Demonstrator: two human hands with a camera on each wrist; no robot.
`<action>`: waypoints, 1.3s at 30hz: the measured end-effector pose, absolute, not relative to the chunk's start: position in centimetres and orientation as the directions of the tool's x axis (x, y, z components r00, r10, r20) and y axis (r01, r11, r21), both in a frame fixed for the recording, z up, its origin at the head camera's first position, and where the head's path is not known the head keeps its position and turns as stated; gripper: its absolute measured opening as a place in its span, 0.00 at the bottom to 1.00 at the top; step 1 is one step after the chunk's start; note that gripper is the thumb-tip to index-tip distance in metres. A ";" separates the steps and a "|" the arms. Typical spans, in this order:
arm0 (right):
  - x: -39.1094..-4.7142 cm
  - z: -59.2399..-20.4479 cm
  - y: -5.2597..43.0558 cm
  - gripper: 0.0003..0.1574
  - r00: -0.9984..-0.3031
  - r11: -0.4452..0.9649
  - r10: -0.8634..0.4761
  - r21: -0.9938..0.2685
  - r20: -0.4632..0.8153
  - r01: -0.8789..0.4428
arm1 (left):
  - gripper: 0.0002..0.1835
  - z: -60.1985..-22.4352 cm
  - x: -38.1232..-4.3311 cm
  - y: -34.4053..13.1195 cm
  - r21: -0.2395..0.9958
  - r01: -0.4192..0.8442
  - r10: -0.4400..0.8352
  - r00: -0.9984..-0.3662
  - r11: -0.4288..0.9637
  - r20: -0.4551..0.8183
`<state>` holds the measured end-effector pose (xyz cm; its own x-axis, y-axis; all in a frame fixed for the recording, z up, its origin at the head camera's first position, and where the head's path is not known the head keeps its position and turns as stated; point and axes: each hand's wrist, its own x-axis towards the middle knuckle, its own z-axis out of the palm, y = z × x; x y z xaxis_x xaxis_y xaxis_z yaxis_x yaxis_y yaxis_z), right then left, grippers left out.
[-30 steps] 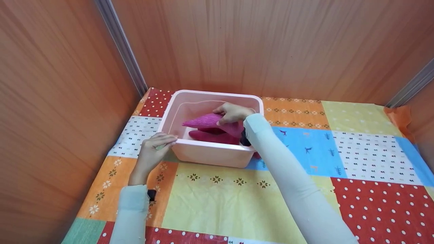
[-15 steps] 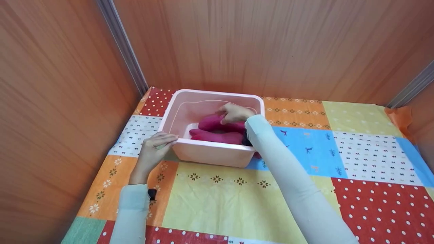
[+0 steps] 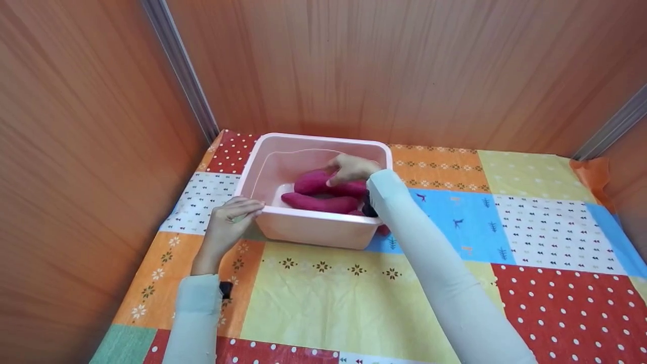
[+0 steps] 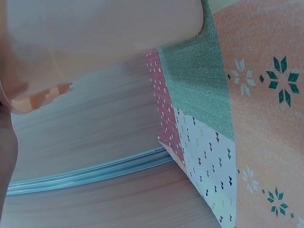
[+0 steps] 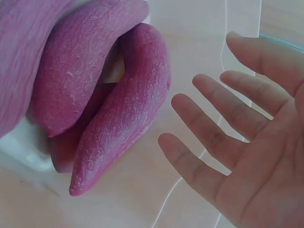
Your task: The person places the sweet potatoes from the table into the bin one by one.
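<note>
Several purple-red sweet potatoes (image 3: 321,203) lie inside a pink plastic bin (image 3: 313,231); the right wrist view shows the wrinkled skin of a curved sweet potato (image 5: 128,109) beside others. My right hand (image 3: 350,168) is inside the bin above them. In the right wrist view, my right hand (image 5: 251,128) has its fingers spread and apart from the sweet potatoes, with nothing held. My left hand (image 3: 227,225) grips the bin's front left corner at the rim. Only a sliver of my left hand (image 4: 7,152) shows in the left wrist view, beside the bin.
A patchwork-print cloth (image 3: 343,298) covers the surface. Wood-grain panels (image 3: 354,65) stand behind and at both sides, with a metal strip (image 3: 179,71) at the back left corner. Something dark pink (image 3: 383,230) peeks out at the bin's right, partly hidden by the sleeve.
A sweet potato that my right hand held raised and tilted in the bin has gone down among the others, and the hand has let go. My left hand stays on the rim.
</note>
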<state>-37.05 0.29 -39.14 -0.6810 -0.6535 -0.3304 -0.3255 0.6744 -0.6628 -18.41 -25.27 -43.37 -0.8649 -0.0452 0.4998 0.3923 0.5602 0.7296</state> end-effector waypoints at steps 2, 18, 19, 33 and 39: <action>-37.1 -39.1 0.3 0.31 -0.679 0.671 -0.657 -0.664 -0.328 -0.328 | 0.11 -43.9 -18.7 -25.5 0.727 0.395 -0.047 -0.862 0.561 0.505; -37.2 -38.3 0.9 0.32 -0.693 0.664 -0.654 -0.671 -0.305 -0.331 | 0.13 -45.7 -19.8 -26.6 0.757 0.352 -0.060 -0.888 0.551 0.457; -37.3 -38.2 1.0 0.32 -0.694 0.664 -0.653 -0.668 -0.302 -0.335 | 0.13 -45.7 -19.8 -26.6 0.757 0.352 -0.060 -0.888 0.550 0.456; -37.4 -36.7 2.0 0.32 -0.729 0.678 -0.628 -0.651 -0.273 -0.341 | 0.13 -45.9 -20.0 -27.2 0.722 0.428 -0.008 -0.858 0.544 0.514; -37.5 -36.2 2.6 0.32 -0.748 0.684 -0.611 -0.647 -0.257 -0.337 | 0.12 -46.0 -20.2 -27.3 0.736 0.409 -0.017 -0.869 0.540 0.495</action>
